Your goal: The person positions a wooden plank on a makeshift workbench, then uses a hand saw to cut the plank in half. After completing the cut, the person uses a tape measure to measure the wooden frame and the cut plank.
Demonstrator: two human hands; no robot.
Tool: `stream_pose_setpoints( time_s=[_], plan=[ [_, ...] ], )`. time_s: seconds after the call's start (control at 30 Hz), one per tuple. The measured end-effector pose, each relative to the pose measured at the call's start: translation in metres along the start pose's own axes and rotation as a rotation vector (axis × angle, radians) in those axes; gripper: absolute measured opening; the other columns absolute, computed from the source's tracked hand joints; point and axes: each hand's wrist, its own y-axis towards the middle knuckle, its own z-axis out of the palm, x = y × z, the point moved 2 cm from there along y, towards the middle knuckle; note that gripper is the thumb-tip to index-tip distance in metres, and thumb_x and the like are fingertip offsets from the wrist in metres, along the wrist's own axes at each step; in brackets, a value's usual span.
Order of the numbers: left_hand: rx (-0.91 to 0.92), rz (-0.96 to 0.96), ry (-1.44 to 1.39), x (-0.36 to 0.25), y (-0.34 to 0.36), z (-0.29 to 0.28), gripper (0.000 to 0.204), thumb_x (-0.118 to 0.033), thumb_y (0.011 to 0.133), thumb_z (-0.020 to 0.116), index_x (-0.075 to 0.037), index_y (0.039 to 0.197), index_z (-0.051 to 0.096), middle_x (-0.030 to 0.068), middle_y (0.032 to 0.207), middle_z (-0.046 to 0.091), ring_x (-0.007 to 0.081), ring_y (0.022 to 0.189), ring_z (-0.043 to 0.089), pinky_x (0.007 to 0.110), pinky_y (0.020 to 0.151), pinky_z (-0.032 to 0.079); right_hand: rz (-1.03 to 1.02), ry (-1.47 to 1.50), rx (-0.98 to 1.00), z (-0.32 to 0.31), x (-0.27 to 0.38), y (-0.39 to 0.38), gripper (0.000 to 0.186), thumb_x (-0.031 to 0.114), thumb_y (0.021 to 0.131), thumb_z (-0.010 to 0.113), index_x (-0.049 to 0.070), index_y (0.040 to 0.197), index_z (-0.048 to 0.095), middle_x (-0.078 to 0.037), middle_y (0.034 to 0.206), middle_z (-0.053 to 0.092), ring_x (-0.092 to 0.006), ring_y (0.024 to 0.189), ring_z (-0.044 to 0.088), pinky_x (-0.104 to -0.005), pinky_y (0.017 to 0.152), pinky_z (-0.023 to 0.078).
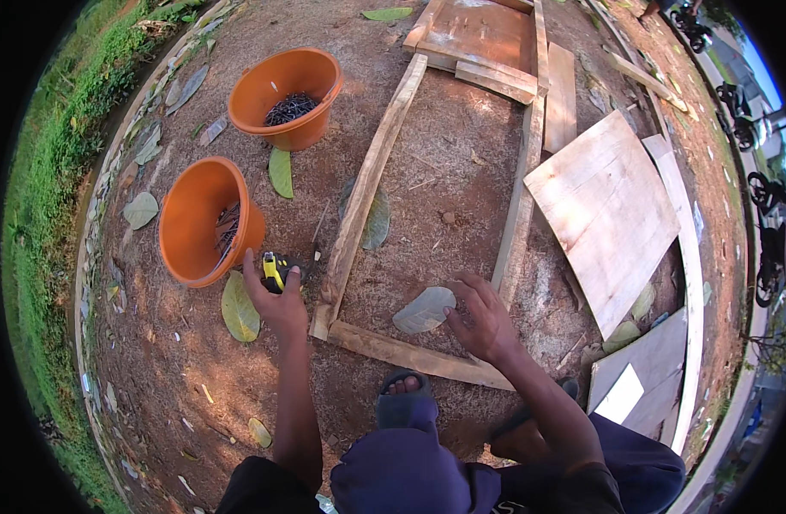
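Observation:
My left hand [282, 310] reaches down to a black and yellow tape measure [274, 272] on the dirt. Its index finger and thumb are spread on either side of the tape measure, and the thumb overlaps its near edge; whether it touches cannot be made out. My right hand [486, 324] is open with curved, parted fingers, above the near end of a long wooden frame [359, 206]. It holds nothing. Beside its fingertips a pale grey-green leaf [425, 311] lies on the ground inside the frame.
Two orange buckets, one tilted [183, 224] and one farther off [264, 86], contain nails [292, 108]. A square plywood sheet [607, 218] and grey boards [646, 360] lie to the right. Large leaves [240, 308] dot the dirt; grass [59, 171] borders the left. Motorbikes [766, 240] stand far right.

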Motion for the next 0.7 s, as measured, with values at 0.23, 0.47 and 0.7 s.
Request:
stream_pose_setpoints(
  time_s=[0.23, 0.47, 0.7],
  plan=[
    [0.667, -0.376, -0.238, -0.035, -0.069, 0.012, 0.046, 0.003, 0.079, 0.069, -0.001, 0.122, 0.052, 0.0069, 0.104, 0.057, 0.0127, 0.094, 0.06, 0.03, 0.083, 0.054, -0.069, 0.18, 0.234, 0.03, 0.061, -0.008, 0.082, 0.034, 0.085, 0.075, 0.001, 0.149, 0.036, -0.02, 0.15, 0.042, -0.0396, 0.137, 0.044, -0.0485, 0.114, 0.039],
    [0.793, -0.558, -0.433, -0.033, -0.124, 0.029, 0.044, 0.002, 0.084, 0.066, 0.0, 0.126, 0.052, 0.0095, 0.11, 0.06, 0.0127, 0.097, 0.061, 0.029, 0.082, 0.053, 0.038, 0.174, 0.237, 0.043, 0.057, -0.025, 0.089, 0.036, 0.084, 0.076, 0.005, 0.154, 0.031, -0.022, 0.149, 0.043, -0.0409, 0.135, 0.046, -0.0489, 0.112, 0.042],
    [1.03, -0.663, -0.283, -0.021, -0.107, 0.023, 0.033, -0.005, 0.087, 0.068, 0.001, 0.118, 0.058, 0.0075, 0.108, 0.063, 0.0131, 0.097, 0.062, 0.028, 0.084, 0.052, 0.221, 0.249, 0.348, 0.032, 0.058, -0.031, 0.083, 0.037, 0.082, 0.072, 0.009, 0.151, 0.034, -0.023, 0.126, 0.056, -0.0449, 0.113, 0.061, -0.0526, 0.094, 0.052]
  ],
)
